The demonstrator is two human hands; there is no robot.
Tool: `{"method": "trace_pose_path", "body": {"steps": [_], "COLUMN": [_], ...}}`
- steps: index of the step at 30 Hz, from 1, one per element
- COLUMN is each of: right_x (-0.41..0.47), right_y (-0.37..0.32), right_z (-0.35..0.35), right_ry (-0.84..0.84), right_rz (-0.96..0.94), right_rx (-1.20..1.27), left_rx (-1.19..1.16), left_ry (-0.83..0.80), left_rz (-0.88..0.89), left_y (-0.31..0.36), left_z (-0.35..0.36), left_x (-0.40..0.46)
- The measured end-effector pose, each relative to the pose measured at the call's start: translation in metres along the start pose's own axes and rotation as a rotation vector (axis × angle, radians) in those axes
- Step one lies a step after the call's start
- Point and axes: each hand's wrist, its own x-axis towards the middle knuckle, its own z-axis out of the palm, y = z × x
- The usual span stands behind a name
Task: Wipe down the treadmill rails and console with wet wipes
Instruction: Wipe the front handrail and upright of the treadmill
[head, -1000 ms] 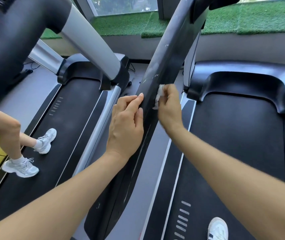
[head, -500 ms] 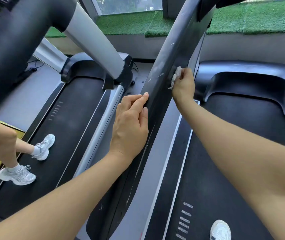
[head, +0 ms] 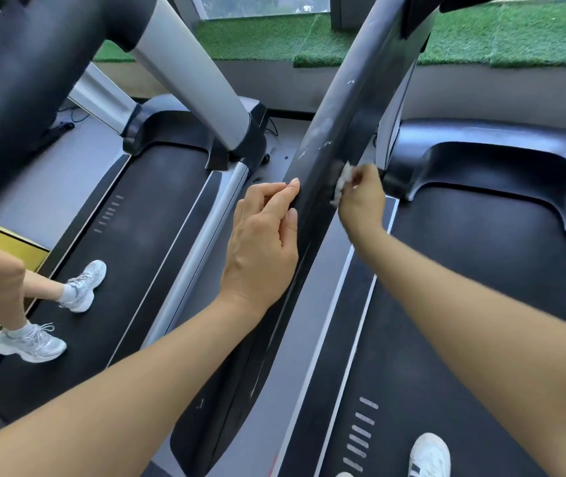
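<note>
Right hand [head: 360, 197] has a bunched-up white wet wipe [head: 341, 182] pinched in curled fingers, pressed against the right-hand edge of the black handrail [head: 329, 132], roughly mid-length of the part you can see. Left hand [head: 262, 242] lies flat along the rail's left edge with fingers straight and together, holding nothing, just steadying.

That's a decent setup imo. A few tips for doing this bit well:

- The wipe is wadded pretty small, so each pass probably covers only a narrow strip. I'd open it out a bit and wrap it over the edge so the side face and top get done together.
- There are pale scuffs and specks [head: 324, 144] on the top face just above the wipe. Can't tell if that's dirt or chipped paint, but it's worth a firmer rub.
- Go in long strokes along the rail, overlapping, rather than dabbing.
- Shift the bracing hand along at some point, since the strip under it needs wiping too.

The console isn't properly in view from here, so no idea how that part stands.
</note>
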Motion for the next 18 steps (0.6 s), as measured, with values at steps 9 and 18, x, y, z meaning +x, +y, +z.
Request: {"method": "trace_pose_path", "body": {"steps": [9, 18], "right_x": [-0.111, 0.004], "right_y": [0.018, 0.006], "right_z": [-0.004, 0.007], "right_ry": [-0.136, 0.102], "right_rz": [0.117, 0.169], "right_rx": [0.008, 0.04], "left_rx": [0.005, -0.01], "left_ry": [0.011, -0.002], "left_rz": [0.012, -0.004], "left_y": [0.0, 0.0], "left_z": [0.0, 0.0], "left_x": [0.0, 0.0]}}
